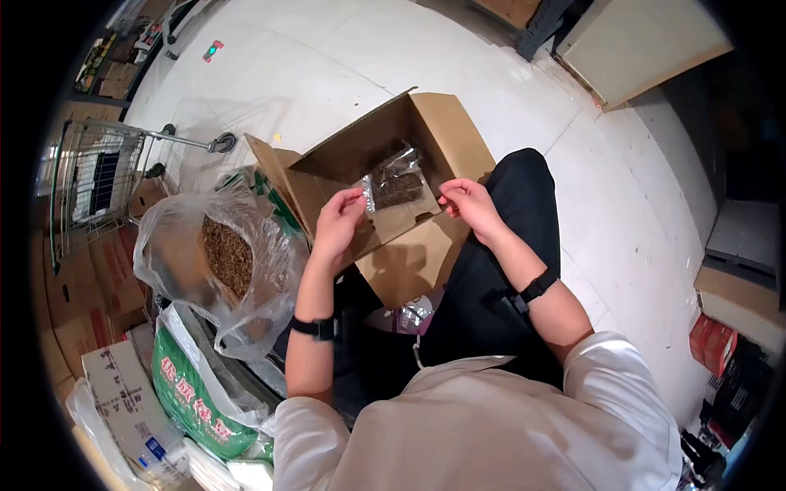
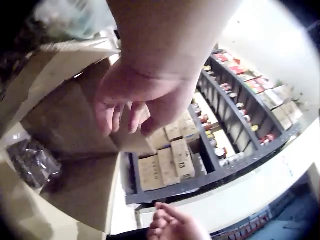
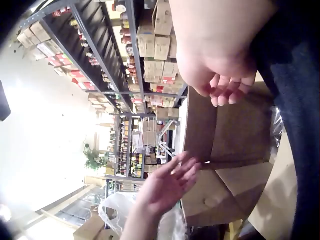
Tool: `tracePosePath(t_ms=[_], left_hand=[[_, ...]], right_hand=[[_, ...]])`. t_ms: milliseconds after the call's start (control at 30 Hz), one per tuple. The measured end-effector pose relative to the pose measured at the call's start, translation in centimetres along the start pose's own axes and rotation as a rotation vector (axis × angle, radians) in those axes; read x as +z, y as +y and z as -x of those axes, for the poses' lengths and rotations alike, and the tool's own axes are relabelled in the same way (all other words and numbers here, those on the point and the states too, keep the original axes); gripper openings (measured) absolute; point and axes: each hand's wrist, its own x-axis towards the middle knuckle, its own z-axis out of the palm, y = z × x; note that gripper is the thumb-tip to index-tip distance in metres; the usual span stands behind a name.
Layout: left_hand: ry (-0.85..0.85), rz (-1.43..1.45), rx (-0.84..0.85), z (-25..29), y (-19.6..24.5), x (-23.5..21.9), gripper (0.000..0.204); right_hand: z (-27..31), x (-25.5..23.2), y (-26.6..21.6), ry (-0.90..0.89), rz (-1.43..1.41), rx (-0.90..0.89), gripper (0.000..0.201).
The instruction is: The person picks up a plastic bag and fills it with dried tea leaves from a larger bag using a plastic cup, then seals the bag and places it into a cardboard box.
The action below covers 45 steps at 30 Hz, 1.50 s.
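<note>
A cardboard box (image 1: 458, 123) stands with its flaps up in front of the person's lap. Inside lies a clear plastic packet (image 1: 397, 184) of dark, dried, stringy-looking stuff, and the left wrist view shows that packet (image 2: 32, 162) down in the box as well. Over the box's left part hovers the left hand (image 1: 340, 221), its fingers loosely bent and nothing between them. Across from it, the right hand (image 1: 473, 209) is at the right side of the opening. The right wrist view shows its fingers (image 3: 227, 90) relaxed and curled, holding nothing.
Left of the box, a clear plastic bag (image 1: 172, 237) stands open around brown dried bits (image 1: 228, 258). A green printed sack (image 1: 192, 385) and a white carton (image 1: 123, 401) lie nearer the person. A wire cart (image 1: 98, 176) stands at far left; stocked shelves (image 2: 235, 110) line the room.
</note>
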Motion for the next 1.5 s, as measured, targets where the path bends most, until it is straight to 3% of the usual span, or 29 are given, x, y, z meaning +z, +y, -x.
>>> tracePosePath(t_ms=[100,233,300,367,433,633,667,700,733,767,833,900,967,1000,1067,1100,1167,1233,1300,1367,1433,1500], left_hand=[[-0.083,0.069,0.153,6.1,2.8,-2.1,0.03],[-0.003,0.051,0.208,14.7,5.6,-5.8,0.032],[0.117,-0.002,0.272,18.7,6.4,-7.5,0.032],[0.33,-0.045,0.283,22.9,7.3,-8.7,0.033],[0.534,-0.026,0.399,26.8,7.1,-10.2,0.035],[1.36,0.205,0.676,39.5,6.5,-13.2,0.05],[1.458,0.235,0.72,41.6,6.7,-13.0,0.05],[1.552,0.266,0.773,43.6,6.5,-13.0,0.05],[1.615,0.245,0.795,45.8,5.8,-13.3,0.05],[1.689,0.25,0.792,47.2,4.6,-14.1,0.05],[1.734,0.351,0.801,51.5,2.4,-14.9,0.043],[1.779,0.325,0.675,55.1,-0.4,-16.2,0.035],[1.815,0.063,0.35,56.7,-3.7,-17.5,0.03],[1.749,-0.149,0.149,58.3,-7.3,-19.2,0.031],[1.699,-0.816,-0.483,58.4,-10.3,-18.9,0.054],[1.679,-0.859,-0.706,58.1,-11.2,-18.5,0.065],[1.672,-0.558,-0.917,57.3,-13.2,-18.2,0.089],[1.529,-0.518,-1.158,55.2,-14.4,-17.4,0.099],[1.459,-0.529,-1.134,52.8,-13.9,-15.9,0.102],[1.571,-0.518,-1.056,52.0,-13.1,-14.7,0.093],[1.761,-0.484,-0.856,53.9,-14.5,-14.6,0.083],[1.879,-0.625,-0.971,56.9,-16.6,-14.3,0.073]], right_hand=[[-0.3,0.1,0.7,-0.007,0.055,0.0,0.013],[-0.4,0.4,0.9,-0.023,0.084,-0.007,0.013],[-0.2,0.6,0.6,-0.033,0.132,0.007,0.013],[-0.4,0.8,0.8,-0.042,0.181,0.021,0.014],[-1.1,0.7,1.6,-0.058,0.198,-0.047,0.016],[-3.2,-0.7,3.3,-0.088,0.248,-0.125,0.022],[-2.4,0.1,2.7,-0.155,0.126,-0.189,0.023],[-2.7,0.2,2.6,-0.071,0.199,-0.129,0.023],[-3.7,-0.5,2.9,-0.145,0.164,-0.13,0.024],[-4.1,-0.8,2.2,-0.176,0.246,0.011,0.025],[-3.9,-0.5,2.5,-0.156,0.241,-0.011,0.025],[-3.9,-0.7,2.6,-0.163,0.285,-0.03,0.024],[-5.3,-1.5,3.4,-0.195,0.275,-0.044,0.024],[-5.1,-1.5,3.1,-0.216,0.246,-0.025,0.026],[-5.7,-1.7,3.3,-0.185,0.239,-0.002,0.028],[-6.0,-1.7,3.5,-0.163,0.225,0.006,0.028],[-6.1,-1.8,3.6,-0.165,0.221,0.008,0.029],[-6.2,-1.7,3.6,-0.146,0.207,0.007,0.03],[-6.4,-1.7,3.7,-0.152,0.22,-0.002,0.03],[-6.0,-1.8,3.5,-0.149,0.205,0.02,0.031],[-6.3,-2.3,3.7,-0.174,0.181,0.03,0.03],[-6.4,-2.4,3.6,-0.185,0.199,0.04,0.029]])
